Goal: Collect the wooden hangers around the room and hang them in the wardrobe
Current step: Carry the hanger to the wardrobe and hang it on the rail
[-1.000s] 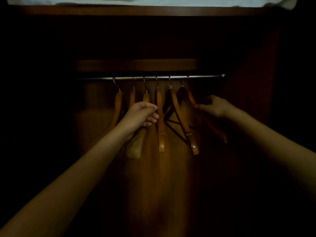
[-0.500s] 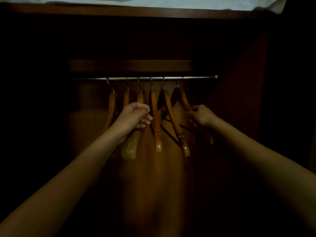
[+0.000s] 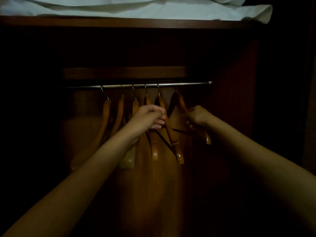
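Observation:
Several wooden hangers hang from the metal rail point(image 3: 191, 84) inside a dark wooden wardrobe. My left hand point(image 3: 150, 118) is closed around the middle hangers point(image 3: 154, 147), near the fourth hook from the left. My right hand point(image 3: 196, 117) grips the arm of the rightmost hanger point(image 3: 181, 101), which hangs a little apart from the others. Two more hangers point(image 3: 106, 113) dangle free at the left end. Both forearms reach in from the bottom corners.
A shelf edge point(image 3: 119, 22) runs above the rail, with white folded bedding point(image 3: 136, 7) lying on it. The wardrobe's right side wall point(image 3: 239, 100) stands close to the rail's end. The interior below and to the left is very dark.
My left hand has shifted right along the hangers, from the third one to the fourth. My right hand has moved slightly inward and stays on the rightmost hanger.

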